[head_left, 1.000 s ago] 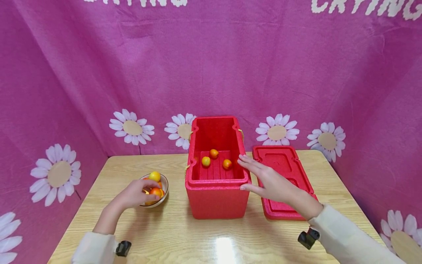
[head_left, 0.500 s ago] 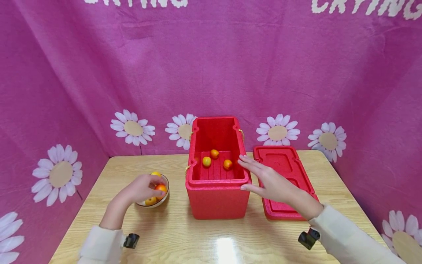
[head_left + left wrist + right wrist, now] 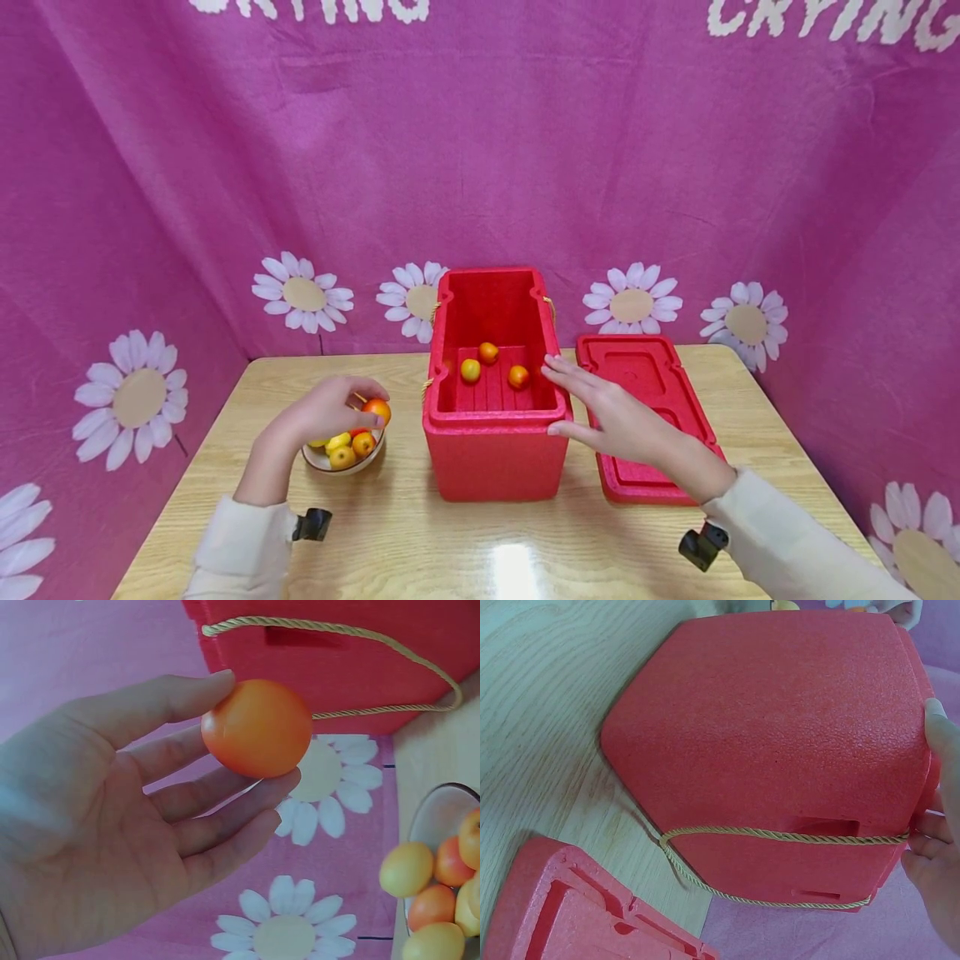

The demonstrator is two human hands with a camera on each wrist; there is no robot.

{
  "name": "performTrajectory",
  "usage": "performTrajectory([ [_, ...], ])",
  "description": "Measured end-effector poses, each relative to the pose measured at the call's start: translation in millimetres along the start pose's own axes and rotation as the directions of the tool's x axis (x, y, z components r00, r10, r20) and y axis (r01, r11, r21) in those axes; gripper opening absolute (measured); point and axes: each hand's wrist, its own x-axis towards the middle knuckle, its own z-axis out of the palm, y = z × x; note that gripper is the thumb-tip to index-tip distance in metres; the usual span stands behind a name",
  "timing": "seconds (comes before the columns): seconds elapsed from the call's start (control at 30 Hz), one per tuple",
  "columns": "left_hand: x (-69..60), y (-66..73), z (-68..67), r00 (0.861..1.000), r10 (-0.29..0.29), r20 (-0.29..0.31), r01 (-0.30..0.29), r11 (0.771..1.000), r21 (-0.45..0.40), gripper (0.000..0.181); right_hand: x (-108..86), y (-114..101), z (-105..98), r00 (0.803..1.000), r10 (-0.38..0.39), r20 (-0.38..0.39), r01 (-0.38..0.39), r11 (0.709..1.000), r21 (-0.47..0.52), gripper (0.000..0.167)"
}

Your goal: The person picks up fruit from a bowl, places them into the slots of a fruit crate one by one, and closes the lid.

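Observation:
My left hand (image 3: 330, 408) pinches a round orange fruit (image 3: 257, 729) between thumb and fingertips, just above a bowl's right side. The bowl (image 3: 318, 465) has a dark rim and holds several yellow and orange-red fruits (image 3: 342, 457). A tall red foam box (image 3: 495, 462) stands lidless at the table's middle. On its floor lie a yellow fruit (image 3: 470, 371) and two orange-red ones, a rear one (image 3: 488, 353) and a right one (image 3: 518, 377). My right hand (image 3: 618, 417) rests on the box's right rim, fingers extended and thumb at the near corner.
The red box lid (image 3: 633, 367) lies flat on the table right of the box, under my right forearm. Yellow rope handles (image 3: 780, 836) hang on the box's sides. A purple daisy-print cloth (image 3: 480, 167) surrounds the wooden table (image 3: 420, 550).
My left hand has lifted the orange fruit up from the bowl and moved slightly right. The bowl has shifted a little left. My right hand keeps its place on the box rim.

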Motion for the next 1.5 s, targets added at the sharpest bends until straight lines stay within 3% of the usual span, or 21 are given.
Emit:
performTrajectory([
  [0.4,7.4,20.9,-10.8,1.0,0.006,0.013,-0.005,0.998,-0.063,0.034,-1.1,0.1,-1.0,1.0,0.0,-0.003,0.0,1.0,-0.001,0.078],
  [0.63,13.8,33.3,-19.8,0.998,0.052,0.038,-0.051,0.998,-0.041,0.033,-1.3,0.7,-0.6,1.0,-0.002,-0.006,0.002,1.0,0.005,0.078],
  [0.87,21.3,47.1,-32.3,0.996,0.062,0.058,-0.062,0.998,-0.011,0.034,-1.2,1.2,-1.1,1.0,-0.003,-0.005,0.003,1.0,0.003,0.079],
  [1.17,43.3,57.0,-39.5,0.981,0.157,0.113,-0.147,0.985,-0.092,0.032,-0.4,0.4,-0.2,1.0,-0.007,-0.01,0.006,1.0,-0.01,0.078],
  [1.5,70.0,80.6,-42.9,0.968,0.179,0.177,-0.164,0.982,-0.097,0.035,0.4,-0.2,-0.2,1.0,-0.016,-0.009,0.016,1.0,-0.012,0.079],
])
